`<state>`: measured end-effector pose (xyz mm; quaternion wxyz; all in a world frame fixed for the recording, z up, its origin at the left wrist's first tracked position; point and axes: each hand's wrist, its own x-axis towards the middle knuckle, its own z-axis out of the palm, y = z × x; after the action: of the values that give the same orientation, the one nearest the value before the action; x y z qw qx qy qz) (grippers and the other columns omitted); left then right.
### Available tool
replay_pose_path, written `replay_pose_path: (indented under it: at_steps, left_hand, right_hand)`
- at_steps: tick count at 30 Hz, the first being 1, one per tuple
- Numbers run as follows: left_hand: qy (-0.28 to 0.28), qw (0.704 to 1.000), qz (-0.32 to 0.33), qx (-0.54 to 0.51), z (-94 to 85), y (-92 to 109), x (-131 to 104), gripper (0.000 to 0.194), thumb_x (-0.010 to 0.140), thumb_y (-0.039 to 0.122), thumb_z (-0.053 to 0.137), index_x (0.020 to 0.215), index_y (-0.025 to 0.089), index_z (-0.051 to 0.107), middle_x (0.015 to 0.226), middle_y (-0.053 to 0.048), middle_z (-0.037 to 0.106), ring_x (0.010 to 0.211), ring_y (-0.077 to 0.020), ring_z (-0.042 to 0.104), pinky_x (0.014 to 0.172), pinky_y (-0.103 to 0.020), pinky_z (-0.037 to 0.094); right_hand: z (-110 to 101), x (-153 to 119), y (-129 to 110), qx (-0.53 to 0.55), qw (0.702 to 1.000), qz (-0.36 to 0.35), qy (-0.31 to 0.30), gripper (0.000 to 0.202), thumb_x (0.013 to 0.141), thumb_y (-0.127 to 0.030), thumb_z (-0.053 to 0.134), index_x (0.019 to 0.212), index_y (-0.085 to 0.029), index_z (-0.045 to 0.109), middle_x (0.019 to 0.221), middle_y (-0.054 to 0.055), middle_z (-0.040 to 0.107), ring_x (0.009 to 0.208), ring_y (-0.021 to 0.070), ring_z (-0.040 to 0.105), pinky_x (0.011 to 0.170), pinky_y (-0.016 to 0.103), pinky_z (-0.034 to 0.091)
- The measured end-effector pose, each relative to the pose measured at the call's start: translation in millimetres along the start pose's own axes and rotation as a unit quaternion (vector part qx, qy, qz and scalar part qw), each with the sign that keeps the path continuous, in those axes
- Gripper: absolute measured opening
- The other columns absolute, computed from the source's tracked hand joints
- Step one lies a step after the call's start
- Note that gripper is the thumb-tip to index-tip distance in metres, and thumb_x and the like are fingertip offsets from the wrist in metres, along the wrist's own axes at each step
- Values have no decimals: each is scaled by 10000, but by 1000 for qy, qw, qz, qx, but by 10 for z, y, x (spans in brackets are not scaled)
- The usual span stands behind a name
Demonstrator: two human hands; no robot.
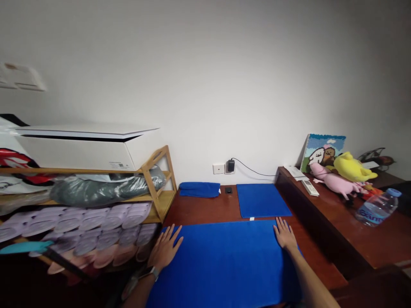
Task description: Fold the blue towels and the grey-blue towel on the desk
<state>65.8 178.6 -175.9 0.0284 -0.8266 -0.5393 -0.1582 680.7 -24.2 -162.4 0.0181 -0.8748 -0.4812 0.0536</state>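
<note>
A large blue cloth (pixel 224 261) lies spread over the brown desk (pixel 208 211). On its far left corner rests my left hand (pixel 167 247), fingers spread and a watch on the wrist. My right hand (pixel 285 234) lies flat at the far right corner, its fingers stretched out. Neither hand holds anything. Behind the large cloth, to the right, is a smaller blue cloth (pixel 261 200), lying flat. A narrow folded blue cloth (pixel 199 189) sits at the back left by the wall.
A wooden rack (pixel 160 188) at left holds several lilac slippers (pixel 109 218) and a white box (pixel 80 149). On the raised right surface are a remote control (pixel 310 188), plush toys (pixel 334 179) and a plastic bottle (pixel 377 209). A black charger (pixel 231 165) trails a cable rightward.
</note>
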Motion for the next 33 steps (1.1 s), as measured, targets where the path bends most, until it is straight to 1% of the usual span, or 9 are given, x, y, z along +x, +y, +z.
replay_pose_path:
  at_steps: [9,12,15,18,20,22,24,30,33]
  left_hand:
    - [-5,1000,-2,0,-20,98,-25,644,1084,563,424,1654,284,530,1753,-127,480,1630,-350,441,1335,-598,341]
    - [-4,1000,-3,2,-2,113,-34,635,1090,549,428,1660,283,520,1761,-133,463,1636,-347,431,1341,-595,327]
    - [-1,1000,-2,-4,4,121,-41,638,1090,552,435,1658,274,524,1758,-143,464,1640,-359,422,1338,-599,330]
    - [0,1000,-1,-12,-18,130,-47,636,1091,560,427,1657,288,523,1757,-131,469,1638,-359,426,1334,-606,337]
    - [-8,1000,-6,-16,-43,135,-49,638,1092,564,419,1660,292,518,1764,-123,461,1640,-354,422,1338,-598,331]
    - [-20,1000,-12,-21,-64,138,-49,646,1092,568,408,1664,288,513,1774,-122,448,1647,-353,410,1342,-594,325]
    - [-23,999,-14,-24,-77,135,-46,652,1093,568,393,1665,279,513,1778,-128,441,1651,-358,400,1341,-600,321]
    - [-25,1000,-12,-13,-63,87,-30,663,1086,581,387,1663,281,519,1770,-122,462,1649,-347,406,1341,-586,323]
    - [-32,999,-10,-4,-27,38,-19,675,1081,588,391,1669,275,508,1780,-127,442,1650,-349,405,1339,-593,327]
  right_hand:
    - [-553,-89,-475,-44,997,27,-56,680,1092,-323,289,1735,-114,367,1815,147,302,1677,318,318,1360,533,259]
    - [-670,-258,-1244,-21,998,-60,-5,659,1087,-275,328,1725,-129,405,1812,137,316,1683,294,311,1372,482,239]
    - [-583,-586,-2360,77,973,-215,37,642,1116,-341,319,1730,-176,406,1803,89,359,1684,268,310,1385,484,224]
    - [-376,-940,-3324,141,940,-312,4,675,1143,-455,298,1755,-173,336,1816,79,321,1699,258,266,1393,481,209]
    - [-252,-1079,-3616,150,929,-337,-29,701,1142,-499,314,1757,-163,324,1815,93,307,1702,266,256,1394,496,203]
    - [-184,-1085,-3536,144,928,-340,-45,707,1139,-521,325,1759,-182,320,1817,86,293,1707,267,239,1397,513,184]
    - [-179,-970,-3102,126,941,-312,-43,702,1139,-532,309,1764,-211,312,1821,66,279,1713,260,217,1399,522,160]
    - [-239,-371,-902,39,998,-38,-28,747,1118,-511,207,1782,-168,232,1842,59,214,1718,277,178,1396,508,156]
    - [-157,-157,-241,14,1000,4,-9,761,1106,-513,179,1773,-162,281,1834,83,252,1708,285,229,1384,513,201]
